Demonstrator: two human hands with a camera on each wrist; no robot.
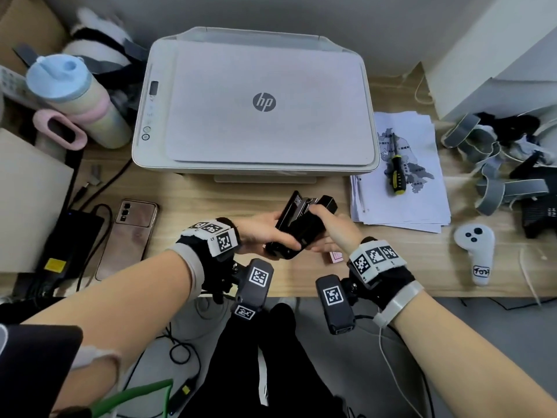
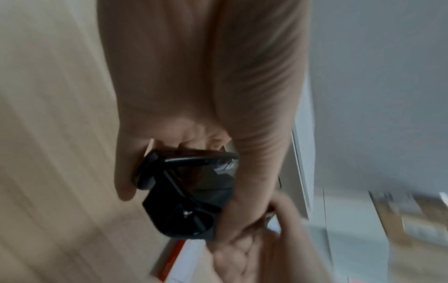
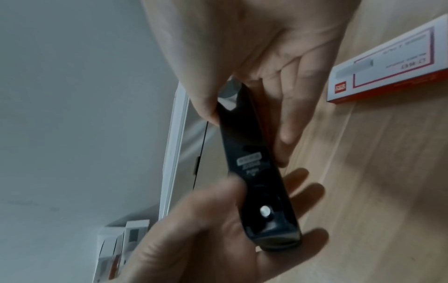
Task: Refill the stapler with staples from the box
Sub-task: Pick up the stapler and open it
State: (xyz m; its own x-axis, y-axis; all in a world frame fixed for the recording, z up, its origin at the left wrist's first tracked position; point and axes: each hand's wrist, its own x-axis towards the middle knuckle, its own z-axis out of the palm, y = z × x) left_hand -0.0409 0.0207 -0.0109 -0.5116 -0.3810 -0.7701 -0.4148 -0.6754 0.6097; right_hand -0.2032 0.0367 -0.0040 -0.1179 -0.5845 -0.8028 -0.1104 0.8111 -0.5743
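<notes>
Both hands hold a black stapler (image 1: 301, 227) above the wooden desk (image 1: 211, 200), just in front of the printer. My left hand (image 1: 268, 233) grips its near hinge end, thumb on one side and fingers under it, as the left wrist view shows on the stapler (image 2: 191, 191). My right hand (image 1: 325, 221) pinches the far part between thumb and fingers, seen on the stapler (image 3: 257, 172) in the right wrist view. Its far end looks spread open, with metal showing. The staple box (image 3: 392, 63), white with a red edge, lies on the desk beside my right wrist (image 1: 336, 257).
A white HP printer (image 1: 256, 104) fills the back middle. A phone (image 1: 132, 236) and a black power brick (image 1: 72, 245) lie to the left. On the right are papers with a screwdriver (image 1: 396, 173), a white controller (image 1: 476, 251) and grey straps (image 1: 488, 164).
</notes>
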